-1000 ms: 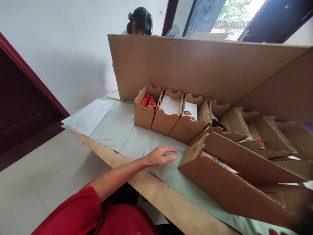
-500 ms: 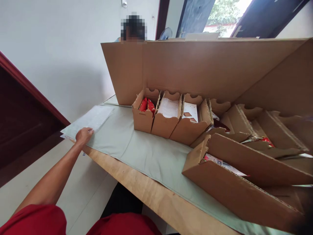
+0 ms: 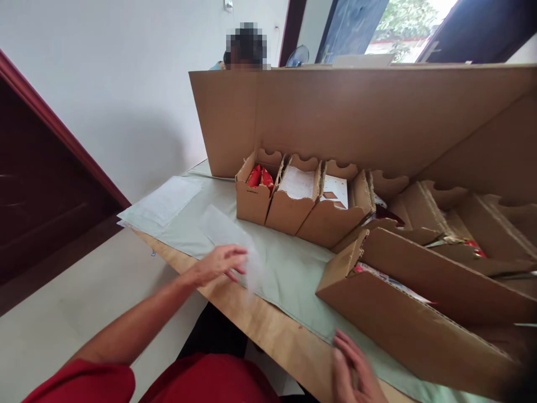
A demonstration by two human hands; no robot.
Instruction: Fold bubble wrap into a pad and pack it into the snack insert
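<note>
My left hand (image 3: 222, 262) is over the front of the table with its fingers closed on a thin, translucent bubble wrap sheet (image 3: 229, 226). The sheet is smeared by motion and spreads above and to the right of the fingers. At the lower right, my right hand (image 3: 354, 372) hovers by the table's front edge, thumb apart from the fingers, with nothing seen in it. A stack of similar bubble wrap sheets (image 3: 163, 201) lies at the table's left end, apart from both hands.
Small cardboard bins stand in a row; one has red packets (image 3: 260, 177), another white wrap (image 3: 297, 183), another a white printed card (image 3: 335, 190). A long cardboard bin (image 3: 403, 313) stands at front right. Behind rises a tall cardboard panel (image 3: 335, 112), with a person (image 3: 246, 47) beyond.
My left hand has moved right from the stack, bringing one bubble wrap sheet with it. My right hand has come into view at the lower right.
</note>
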